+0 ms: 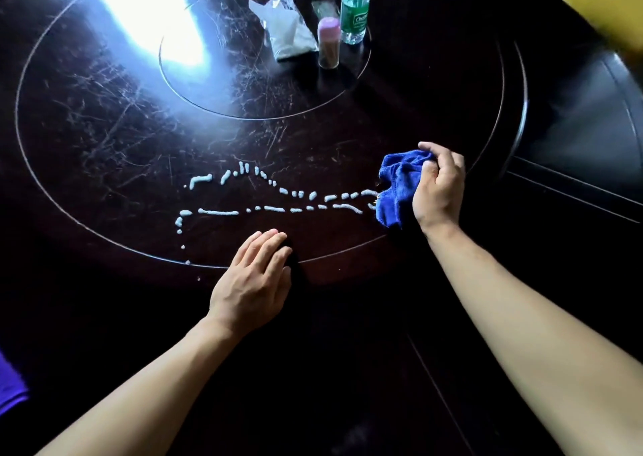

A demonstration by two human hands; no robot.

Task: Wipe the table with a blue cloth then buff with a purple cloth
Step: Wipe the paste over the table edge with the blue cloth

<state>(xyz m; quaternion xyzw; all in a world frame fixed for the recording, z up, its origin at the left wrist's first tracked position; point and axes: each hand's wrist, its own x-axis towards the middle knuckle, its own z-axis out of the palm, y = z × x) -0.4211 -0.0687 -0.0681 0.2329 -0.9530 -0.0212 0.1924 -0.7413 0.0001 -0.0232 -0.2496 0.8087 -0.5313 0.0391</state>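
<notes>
The right hand (439,187), at the right of the frame's middle, is gripping the bunched blue cloth (400,187), fingers curled over its top, and is pressing it against the dark table (104,107). The cloth is sitting at the right end of the pale foam trails (271,198), touching their last dabs. The trails are running away from it toward the left, their long axis roughly level across the frame, then bending down at the far left end. So the wipe, as I judge it, is going to be a leftward sweep along that line, and the right hand is the nearer one to make it.

The left hand (255,281), lower middle, is lying flat on the table just below the trails, fingers straight and holding nothing.

A purple cloth (10,386) seems to be showing at the lower left edge; I cannot be sure.

At upper middle, a bottle (355,6), a pink-capped jar (328,43) and a plastic bag (285,27) are standing well apart from the foam.
</notes>
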